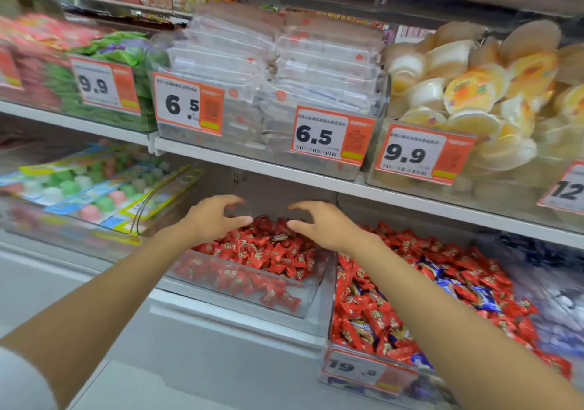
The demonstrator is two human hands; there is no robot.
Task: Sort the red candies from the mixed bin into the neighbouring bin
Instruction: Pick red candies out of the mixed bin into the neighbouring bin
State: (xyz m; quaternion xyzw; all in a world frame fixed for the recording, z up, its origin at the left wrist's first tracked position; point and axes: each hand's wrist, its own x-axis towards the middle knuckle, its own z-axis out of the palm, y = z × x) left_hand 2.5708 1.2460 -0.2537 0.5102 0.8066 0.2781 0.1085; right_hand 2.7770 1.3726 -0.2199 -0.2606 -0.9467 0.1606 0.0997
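Both hands over the red bin (311,295)!
Left hand (215,216) and right hand (322,226) hover above it, each grip spread, holding nothing; red candies (265,251) fill it, mixed bin (335,381) just right of it.

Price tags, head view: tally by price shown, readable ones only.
9.9 tags: 2
6.5 tags: 2
19.8 tag: 1
12 tag, cut off by the frame edge: 1
Total: 6
Left-edge tag is unreadable, so not counted.
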